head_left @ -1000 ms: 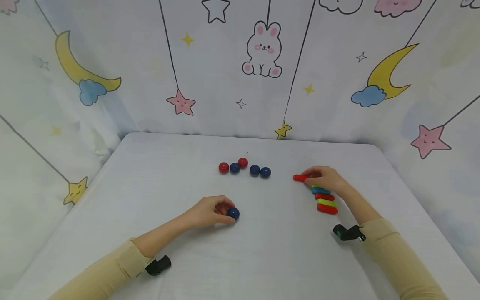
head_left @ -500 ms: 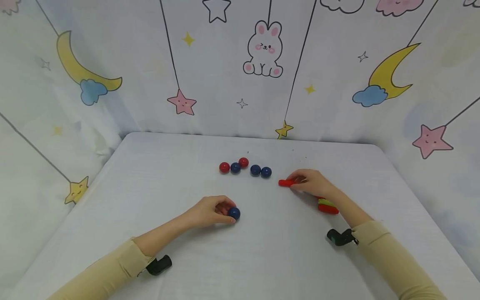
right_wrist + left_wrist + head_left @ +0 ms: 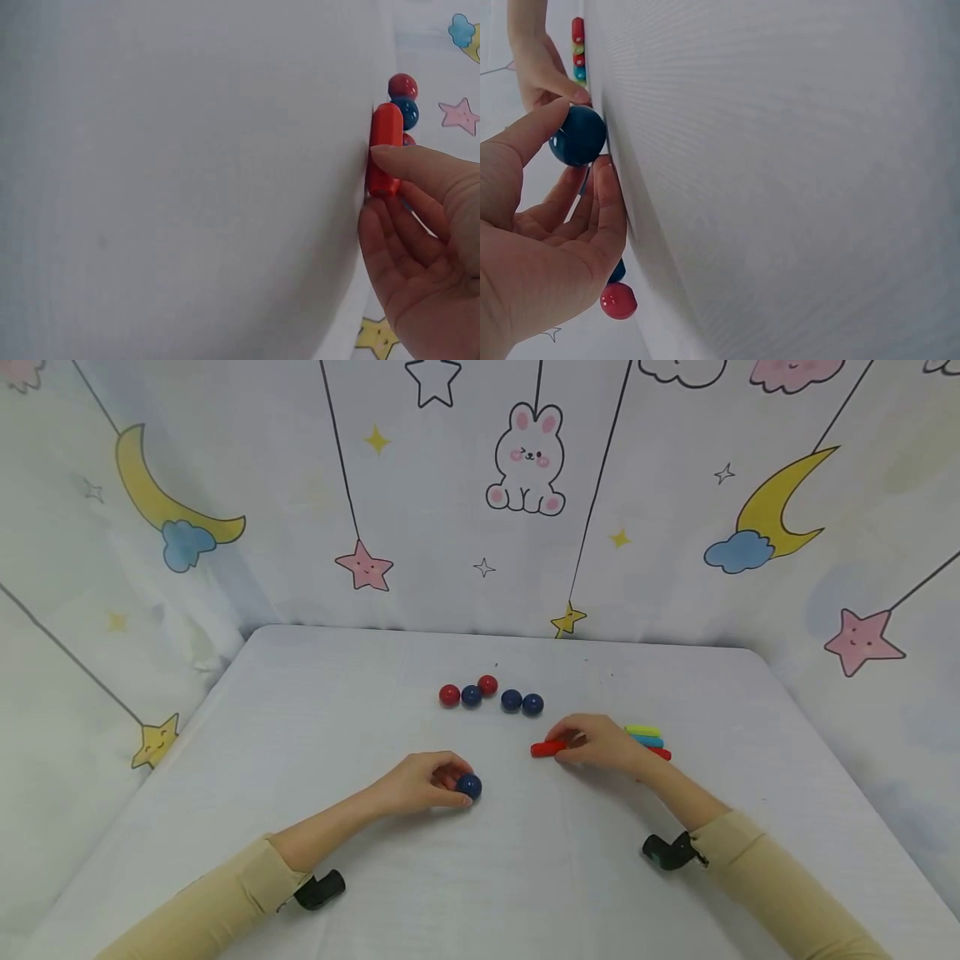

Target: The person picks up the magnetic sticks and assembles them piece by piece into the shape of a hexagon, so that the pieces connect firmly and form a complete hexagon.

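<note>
L hand [image 3: 416,787], left of ctr in head view, pinches a dk blue ball [image 3: 469,787] btwn thumb & fingers; ball is just below frame ctr. R hand [image 3: 600,745], right of ctr, pinches a red stick [image 3: 547,749] by its right end, thumb on one side; stick sits a bit above & right of the ball, well apart from it. Near frame ctr, higher up on the white table [image 3: 375,885]: two red balls [image 3: 449,696] & three more blue balls [image 3: 512,700]. Yellow-green stick [image 3: 642,731], lt blue stick [image 3: 651,741] & another red stick [image 3: 662,753] lie behind R hand, partly hidden.
</note>
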The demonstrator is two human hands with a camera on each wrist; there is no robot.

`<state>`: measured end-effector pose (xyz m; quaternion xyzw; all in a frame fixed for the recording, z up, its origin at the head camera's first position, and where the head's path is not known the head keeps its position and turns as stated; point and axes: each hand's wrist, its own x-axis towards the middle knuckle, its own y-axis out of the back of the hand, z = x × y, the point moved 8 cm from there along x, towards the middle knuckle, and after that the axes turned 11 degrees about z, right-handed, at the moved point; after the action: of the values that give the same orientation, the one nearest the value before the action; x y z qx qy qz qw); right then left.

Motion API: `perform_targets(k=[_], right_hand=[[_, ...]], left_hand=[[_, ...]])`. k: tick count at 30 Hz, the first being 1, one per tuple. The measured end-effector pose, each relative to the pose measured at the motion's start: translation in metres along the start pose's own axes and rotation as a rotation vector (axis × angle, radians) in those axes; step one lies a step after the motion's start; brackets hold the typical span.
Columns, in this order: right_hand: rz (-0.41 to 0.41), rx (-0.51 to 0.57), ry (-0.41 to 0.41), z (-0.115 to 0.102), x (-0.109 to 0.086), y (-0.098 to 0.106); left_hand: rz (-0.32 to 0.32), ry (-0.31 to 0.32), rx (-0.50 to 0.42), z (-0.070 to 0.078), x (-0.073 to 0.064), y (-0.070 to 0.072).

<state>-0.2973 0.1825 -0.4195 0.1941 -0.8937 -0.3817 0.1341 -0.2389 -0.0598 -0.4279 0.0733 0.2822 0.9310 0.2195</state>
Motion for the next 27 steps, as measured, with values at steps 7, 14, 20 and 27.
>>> perform_targets(k=[7, 14, 20, 27], right_hand=[[-0.049, 0.011, 0.043, -0.02, -0.001, -0.019], [-0.071, 0.027, 0.077, -0.039, -0.002, -0.033], [-0.082, 0.034, 0.091, -0.048, -0.001, -0.043], [-0.086, 0.026, 0.138, -0.062, 0.001, -0.049]], left_hand=[[-0.002, 0.013, 0.011, -0.001, 0.0, 0.0], [-0.002, 0.008, 0.013, -0.001, 0.0, 0.0], [0.0, 0.017, 0.004, -0.002, 0.0, -0.001], [-0.001, 0.017, -0.001, 0.0, 0.0, -0.001]])
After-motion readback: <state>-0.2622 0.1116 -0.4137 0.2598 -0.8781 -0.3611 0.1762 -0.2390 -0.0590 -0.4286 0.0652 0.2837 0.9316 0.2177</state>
